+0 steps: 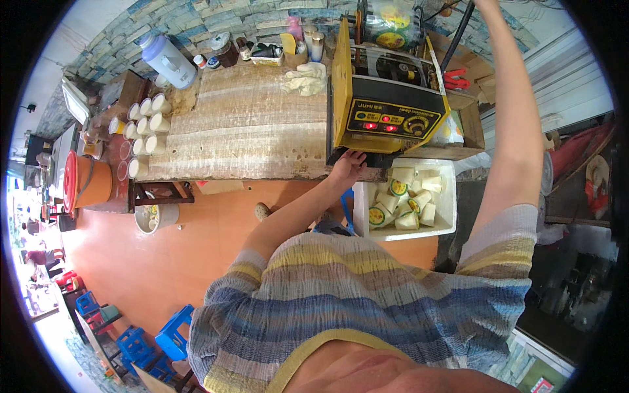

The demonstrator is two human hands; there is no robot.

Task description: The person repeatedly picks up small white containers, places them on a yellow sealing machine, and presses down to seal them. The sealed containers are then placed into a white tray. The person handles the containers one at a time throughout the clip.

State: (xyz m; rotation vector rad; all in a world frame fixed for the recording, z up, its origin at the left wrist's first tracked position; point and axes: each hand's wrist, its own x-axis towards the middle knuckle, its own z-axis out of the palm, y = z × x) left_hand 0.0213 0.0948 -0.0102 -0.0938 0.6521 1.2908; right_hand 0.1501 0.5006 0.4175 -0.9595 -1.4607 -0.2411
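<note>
In front of me on the table stands a yellow and black cup sealing machine (396, 108), with red lights lit on its panel and a roll of printed film (393, 26) on top. My left hand (348, 166) is at its lower front, fingers curled over the edge of the black tray (375, 159). My right arm stretches up to the top edge, where my right hand (486, 2) is mostly cut off beside the upper end of the black lever (457, 38); its fingers are hidden. Below the machine, a white foam box (447, 196) holds several sealed white cups (407, 221).
Several filled white cups (156, 144) stand at the left of the worn wooden table (242, 131). Behind are a pale blue thermos (169, 62), jars and a white glove (305, 80). An orange bucket (92, 182) stands far left. Blue stools (173, 333) sit on the floor.
</note>
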